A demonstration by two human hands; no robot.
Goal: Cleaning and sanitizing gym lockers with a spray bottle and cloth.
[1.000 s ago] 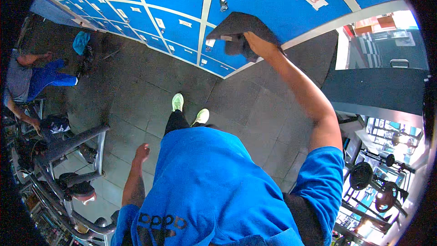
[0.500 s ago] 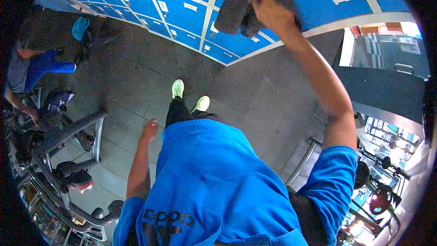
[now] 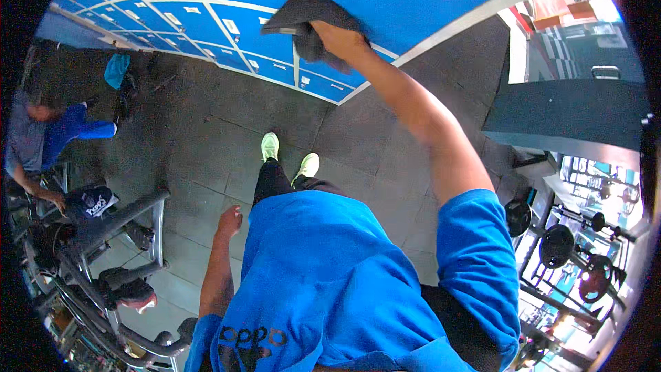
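Note:
My right arm reaches out ahead to a bank of blue lockers (image 3: 406,7) with pale frames and small locks. In my right hand (image 3: 339,43) is a bunched dark cloth (image 3: 306,12), its fingers closed round it. The cloth lies over or against the front of a lower locker door; whether it touches everywhere cannot be made out. Low at my left side hangs my left hand (image 3: 230,221), with its fingers curled in and nothing visible in them. It is apart from the lockers, beside my blue shirt (image 3: 310,255).
A person (image 3: 31,131) in blue trousers crouches at the far left, near a blue bag (image 3: 117,71). Grey gym equipment (image 3: 131,217) stands at my left. On the right are a dark cabinet (image 3: 564,114) and racked weight plates (image 3: 556,244). Dark floor tiles (image 3: 385,158) lie below.
My right hand has moved left and a little down across the locker fronts with the cloth. My left hand has lowered slightly. The view has shifted somewhat.

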